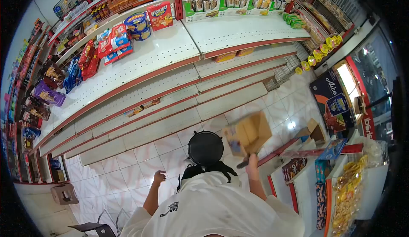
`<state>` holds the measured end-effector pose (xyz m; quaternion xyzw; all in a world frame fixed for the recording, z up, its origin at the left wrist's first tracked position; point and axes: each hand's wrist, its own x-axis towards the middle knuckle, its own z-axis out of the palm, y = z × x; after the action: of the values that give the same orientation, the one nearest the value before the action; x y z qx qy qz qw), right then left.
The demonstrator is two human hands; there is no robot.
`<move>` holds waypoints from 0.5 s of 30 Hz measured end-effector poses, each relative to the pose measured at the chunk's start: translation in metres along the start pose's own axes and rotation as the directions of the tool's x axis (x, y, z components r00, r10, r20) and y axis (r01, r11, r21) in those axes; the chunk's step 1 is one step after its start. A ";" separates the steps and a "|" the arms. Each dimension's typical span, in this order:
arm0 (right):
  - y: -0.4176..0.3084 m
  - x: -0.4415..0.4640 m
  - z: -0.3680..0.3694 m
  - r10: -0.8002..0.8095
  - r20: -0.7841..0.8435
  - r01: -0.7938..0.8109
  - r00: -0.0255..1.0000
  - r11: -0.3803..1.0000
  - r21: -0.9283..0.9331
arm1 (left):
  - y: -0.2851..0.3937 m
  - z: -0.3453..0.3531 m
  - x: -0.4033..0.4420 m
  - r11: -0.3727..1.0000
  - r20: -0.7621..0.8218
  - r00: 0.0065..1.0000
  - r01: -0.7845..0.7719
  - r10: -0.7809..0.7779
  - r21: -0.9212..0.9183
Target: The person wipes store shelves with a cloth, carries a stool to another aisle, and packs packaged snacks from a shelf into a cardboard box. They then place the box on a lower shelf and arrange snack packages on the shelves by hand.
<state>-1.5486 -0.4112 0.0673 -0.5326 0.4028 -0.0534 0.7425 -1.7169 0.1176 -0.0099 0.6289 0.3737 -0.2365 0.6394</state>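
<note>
- The tiered white metal shelving unit with red edge strips [170, 45] is spread across the upper half of the frame, its top tier lined along the back with packaged goods.
- The pale tiled floor with pinkish swirls [140, 154] is seen through the middle, below the shelving.
- The rectangular brown cardboard box [255, 128], the thing being handled, is held up right of centre, between the shelving and the lower-right racks. It is blurred; its inside seems to be turned toward the camera.
- The round, flat-topped black object [205, 148] is placed at centre, left of the box; whether it is a stool cannot be told.
- A shiny red rectangular biscuit pack [161, 16] and blue cylindrical tubs [137, 26] are stood side by side at upper centre-left, untouched.
- By the right hand [252, 162], the box appears to be gripped at its lower edge; the exact finger placement cannot be told.
- The left hand [159, 177] is held low, left of centre, with loosely curled fingers; nothing is seen in it.
- The step in hand is judged to be one-handed carrying or turning of the box. For the next move, a firm hold is called for, and support could be given by the left hand.
</note>
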 end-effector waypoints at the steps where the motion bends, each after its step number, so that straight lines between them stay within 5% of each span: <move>1: -0.056 -0.029 0.035 0.049 -0.006 -0.049 0.999 0.998 0.044 | 0.017 -0.006 0.004 0.999 -0.008 1.000 -0.001 0.000 -0.042; 2: -0.095 -0.041 0.062 0.019 -0.011 -0.019 1.000 1.000 0.020 | 0.036 -0.003 0.005 0.998 -0.092 0.996 0.018 -0.012 0.067; 9: -0.319 -0.083 0.228 -0.431 0.276 0.398 0.859 0.902 0.170 | 0.096 0.012 0.028 0.995 -0.043 0.995 -0.093 0.092 -0.037; 15: -0.375 -0.065 0.364 -0.543 0.159 0.506 0.825 0.833 0.222 | 0.094 0.034 0.019 0.993 0.047 0.993 -0.113 0.112 0.019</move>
<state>-1.2223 -0.2658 0.4551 -0.5602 0.1515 -0.2323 0.7806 -1.6267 0.0968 0.0321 0.6503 0.3204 -0.2182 0.6534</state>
